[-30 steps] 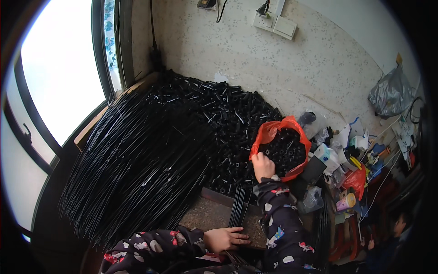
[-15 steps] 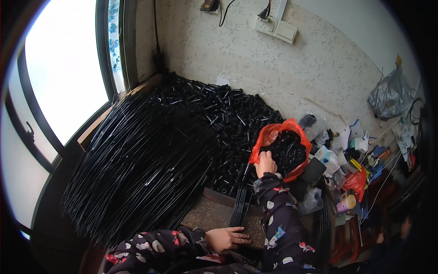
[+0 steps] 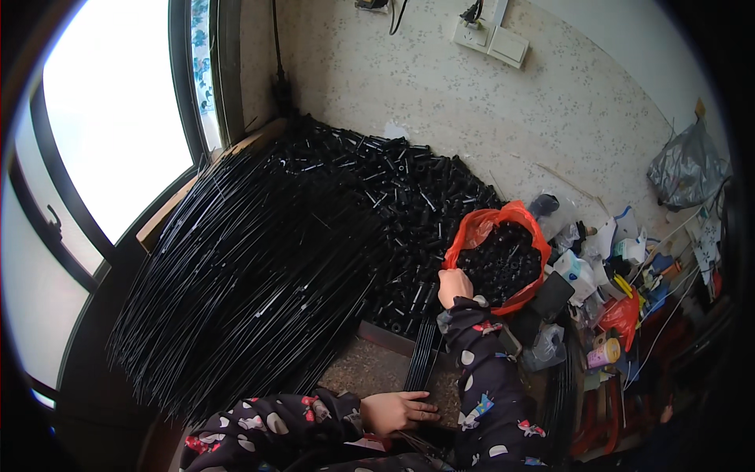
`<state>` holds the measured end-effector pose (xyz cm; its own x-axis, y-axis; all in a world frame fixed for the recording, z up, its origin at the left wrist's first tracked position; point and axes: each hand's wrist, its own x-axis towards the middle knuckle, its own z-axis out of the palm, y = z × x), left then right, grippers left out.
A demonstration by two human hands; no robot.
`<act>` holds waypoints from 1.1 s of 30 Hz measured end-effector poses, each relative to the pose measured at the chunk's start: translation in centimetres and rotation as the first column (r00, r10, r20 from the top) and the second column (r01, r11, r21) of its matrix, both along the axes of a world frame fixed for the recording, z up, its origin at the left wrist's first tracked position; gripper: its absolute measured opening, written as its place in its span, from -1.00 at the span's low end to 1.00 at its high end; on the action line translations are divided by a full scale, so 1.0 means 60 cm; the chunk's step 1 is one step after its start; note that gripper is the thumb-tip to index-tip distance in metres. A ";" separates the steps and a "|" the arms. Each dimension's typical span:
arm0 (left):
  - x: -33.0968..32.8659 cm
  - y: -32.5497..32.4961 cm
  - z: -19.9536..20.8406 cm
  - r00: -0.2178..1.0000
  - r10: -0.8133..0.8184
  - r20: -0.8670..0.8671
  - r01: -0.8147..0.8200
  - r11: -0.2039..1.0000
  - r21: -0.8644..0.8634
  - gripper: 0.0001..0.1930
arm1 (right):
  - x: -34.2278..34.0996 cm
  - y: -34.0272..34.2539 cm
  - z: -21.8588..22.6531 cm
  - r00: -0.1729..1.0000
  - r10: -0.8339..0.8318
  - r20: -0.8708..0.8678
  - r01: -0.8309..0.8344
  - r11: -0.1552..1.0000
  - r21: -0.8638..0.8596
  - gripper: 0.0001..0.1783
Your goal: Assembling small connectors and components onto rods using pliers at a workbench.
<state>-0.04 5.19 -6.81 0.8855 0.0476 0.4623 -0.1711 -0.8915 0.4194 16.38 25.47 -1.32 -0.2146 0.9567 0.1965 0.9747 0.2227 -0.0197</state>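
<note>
My left hand [image 3: 399, 413] lies flat, fingers stretched to the right, across the near end of a small bundle of thin black rods [image 3: 422, 355]. Those rods point away from me, and black sleeve-like pieces show at their far end. Beside that far end, at the left rim of a red plastic bag [image 3: 543, 271], is my right hand [image 3: 454, 287]. Its fingers are curled closed, and whatever they hold is hidden. Small black parts [image 3: 503, 263] fill the bag.
A wide sheaf of long black rods [image 3: 244, 291] covers the left side. Behind it, black tubular pieces [image 3: 401, 177] are heaped against the wall. Clutter with a grey plastic bag [image 3: 546, 346] and a small tub [image 3: 603, 354] lies at the right.
My right hand has drawn left, from the red bag's opening to its rim beside the rods' far ends. My left hand stays on the rods. The whole view has shifted slightly.
</note>
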 end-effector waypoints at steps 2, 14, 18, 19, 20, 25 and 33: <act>-0.002 0.002 0.001 1.000 -0.002 0.006 0.002 1.000 -0.001 -0.72 | -0.004 0.020 -0.002 0.990 -0.137 0.035 0.139 0.989 -0.054 -0.83; -0.001 0.005 0.000 0.998 -0.012 -0.057 0.014 0.999 0.038 -0.57 | -0.027 -0.088 -0.005 0.840 -0.063 -0.539 0.119 0.991 0.069 -0.71; 0.001 0.005 0.002 0.998 -0.024 -0.054 0.025 0.999 0.025 -0.58 | -0.032 -0.055 -0.015 0.818 -0.133 -0.560 0.200 0.978 0.059 -0.70; -0.002 0.004 0.000 0.998 -0.015 -0.055 0.017 0.999 0.029 -0.65 | -0.029 -0.051 -0.002 0.798 -0.053 -0.600 0.157 0.980 0.124 -0.70; -0.005 0.004 -0.002 0.998 -0.007 -0.054 0.009 0.999 0.033 -0.71 | -0.022 -0.049 0.012 0.796 -0.031 -0.605 0.182 0.965 0.191 -0.75; -0.002 0.002 0.009 0.999 -0.020 -0.043 0.021 0.999 0.024 -0.74 | 0.040 -0.029 0.017 0.917 0.062 -0.394 0.086 0.934 0.347 -0.83; -0.003 -0.002 0.013 0.998 -0.014 -0.068 0.012 1.000 -0.025 -0.53 | 0.003 -0.005 -0.038 0.899 0.010 -0.437 0.123 0.954 0.274 -0.91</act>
